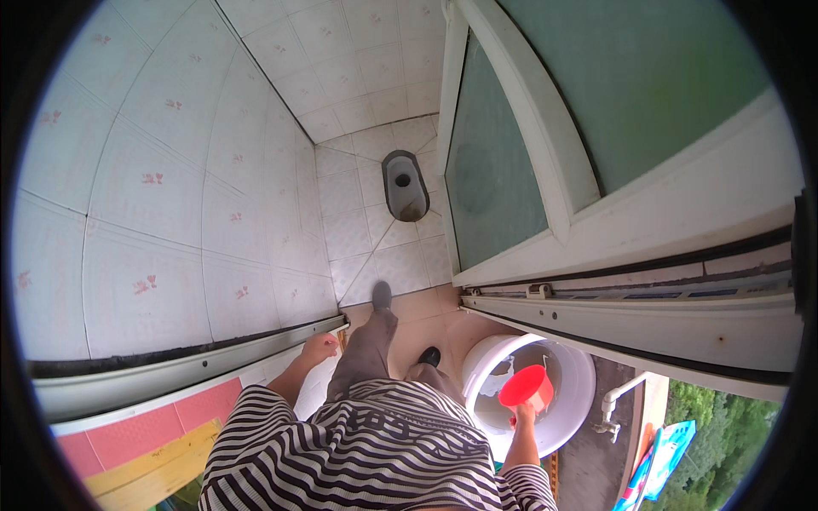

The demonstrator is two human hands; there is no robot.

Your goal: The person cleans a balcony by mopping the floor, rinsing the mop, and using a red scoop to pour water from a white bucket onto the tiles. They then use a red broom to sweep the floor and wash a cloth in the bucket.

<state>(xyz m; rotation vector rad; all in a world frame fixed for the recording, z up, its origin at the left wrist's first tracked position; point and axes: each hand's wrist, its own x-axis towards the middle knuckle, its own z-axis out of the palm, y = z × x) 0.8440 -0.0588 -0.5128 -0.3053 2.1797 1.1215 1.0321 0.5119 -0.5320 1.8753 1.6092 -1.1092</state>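
Note:
My right hand (525,414) grips a red plastic dipper (526,387) over a large white tub (580,377). Water (555,420) stands in the tub, below the dipper. What the dipper holds cannot be made out. On the other side, my left hand (321,347) hangs beside my leg with its fingers curled in and nothing visible in them. It is near the frame of the doorway. Ahead on the tiled floor (348,220) lies a squat toilet pan (405,186) with a dark rim.
A white-framed frosted glass door (498,166) stands on the right. White tiled wall (160,211) rises on the left. A tap (608,416) sticks out beyond the tub. At the lower left is a yellow wooden board (153,463). A blue packet (668,457) lies by the window.

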